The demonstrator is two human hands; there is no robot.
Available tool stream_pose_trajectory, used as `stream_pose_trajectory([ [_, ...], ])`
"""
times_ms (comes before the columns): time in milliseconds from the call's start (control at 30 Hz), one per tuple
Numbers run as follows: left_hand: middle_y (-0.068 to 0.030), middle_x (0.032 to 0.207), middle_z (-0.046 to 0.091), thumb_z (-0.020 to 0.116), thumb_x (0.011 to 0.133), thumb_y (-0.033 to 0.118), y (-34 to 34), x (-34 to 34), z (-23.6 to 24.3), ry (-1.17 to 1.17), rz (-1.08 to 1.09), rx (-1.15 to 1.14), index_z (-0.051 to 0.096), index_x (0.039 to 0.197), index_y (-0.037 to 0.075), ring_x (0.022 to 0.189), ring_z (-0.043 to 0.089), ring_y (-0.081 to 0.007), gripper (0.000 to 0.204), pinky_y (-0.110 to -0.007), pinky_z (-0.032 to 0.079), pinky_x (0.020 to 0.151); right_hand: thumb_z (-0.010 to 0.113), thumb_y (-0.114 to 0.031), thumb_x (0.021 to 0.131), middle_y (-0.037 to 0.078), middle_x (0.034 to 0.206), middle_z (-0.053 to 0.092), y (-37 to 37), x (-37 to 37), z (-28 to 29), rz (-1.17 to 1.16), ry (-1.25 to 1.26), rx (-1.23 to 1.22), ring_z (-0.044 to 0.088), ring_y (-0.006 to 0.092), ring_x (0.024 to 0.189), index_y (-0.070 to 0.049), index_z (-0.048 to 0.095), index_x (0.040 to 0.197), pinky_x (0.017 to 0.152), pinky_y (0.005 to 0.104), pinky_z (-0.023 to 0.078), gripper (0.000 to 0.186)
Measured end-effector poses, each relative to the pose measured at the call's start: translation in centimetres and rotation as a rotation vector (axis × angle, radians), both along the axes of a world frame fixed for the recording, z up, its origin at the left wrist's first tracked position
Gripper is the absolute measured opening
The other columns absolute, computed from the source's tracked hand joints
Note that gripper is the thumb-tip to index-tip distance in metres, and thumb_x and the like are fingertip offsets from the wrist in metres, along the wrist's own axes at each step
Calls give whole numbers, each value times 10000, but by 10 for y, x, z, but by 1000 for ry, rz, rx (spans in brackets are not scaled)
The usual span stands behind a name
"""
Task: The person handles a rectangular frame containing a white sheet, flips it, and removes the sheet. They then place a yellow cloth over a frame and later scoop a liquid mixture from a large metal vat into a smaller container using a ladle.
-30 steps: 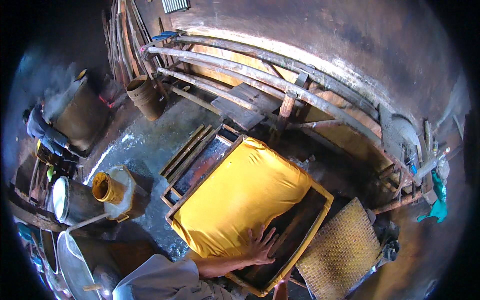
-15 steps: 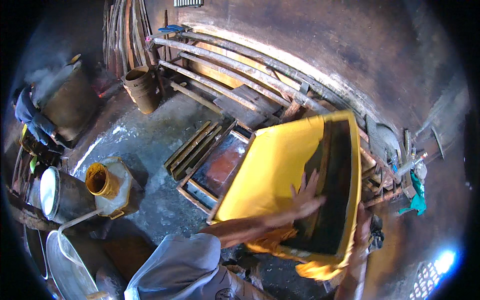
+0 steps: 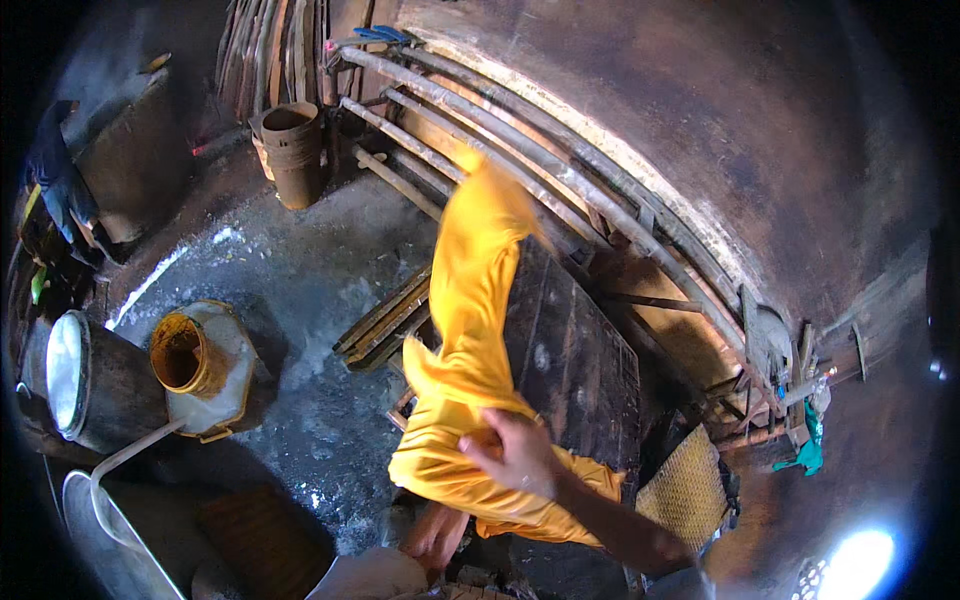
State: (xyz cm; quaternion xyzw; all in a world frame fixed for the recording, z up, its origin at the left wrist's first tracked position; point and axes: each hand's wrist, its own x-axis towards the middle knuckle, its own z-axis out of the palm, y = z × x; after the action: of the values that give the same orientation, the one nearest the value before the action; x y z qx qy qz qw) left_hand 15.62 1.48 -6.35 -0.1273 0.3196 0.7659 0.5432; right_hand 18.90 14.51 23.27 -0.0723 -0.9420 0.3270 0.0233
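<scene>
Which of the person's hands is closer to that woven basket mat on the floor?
The right hand, which grips the yellow cloth a short way left of the woven mat. The left hand is lower and farther left, under the cloth's bottom edge.

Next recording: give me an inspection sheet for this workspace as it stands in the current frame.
Surface: wet grey floor, patchy.
Job's things: yellow cloth draped over a dark wooden tray tilted up on edge.
Clutter: yellow-stained bucket, woven mat, brown pot, wooden frames on the floor.
Hands: right hand grips the cloth at the tray's lower edge; left hand sits below the cloth, grasp unclear.
Cables: nothing seen.
Surroundings: long poles along a curved wall; metal drums at left.
</scene>
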Motion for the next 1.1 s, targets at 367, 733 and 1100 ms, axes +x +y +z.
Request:
stream_pose_trajectory([
  [367,-130,1448,356,485,864,521,-104,12,-96,-212,-85,-184,440,1328,70,1325,333,-267,649,-454,275,1076,669,-200,826,130,1220,573,-5,76,-162,-61,-202,-394,522,306,1159,-109,567,1230,1008,385,397,427],
  [733,-59,1375,446,813,593,303,-1,-92,101,2043,-312,-503,523,1259,183,1282,390,-297,736,-497,309,1034,753,-214,733,121,1007,583,64,228,-250,-501,-52,82,545,330,984,-63,586,1058,866,433,438,396],
  [1100,-84,1156,534,697,654,194,-202,-108,45,2216,-1242,-1069,616,1091,147,1152,491,-286,446,-433,459,897,677,-171,775,87,781,677,-42,362,-324,-950,-442,-271,639,253,666,-28,676,859,600,360,504,166],
])
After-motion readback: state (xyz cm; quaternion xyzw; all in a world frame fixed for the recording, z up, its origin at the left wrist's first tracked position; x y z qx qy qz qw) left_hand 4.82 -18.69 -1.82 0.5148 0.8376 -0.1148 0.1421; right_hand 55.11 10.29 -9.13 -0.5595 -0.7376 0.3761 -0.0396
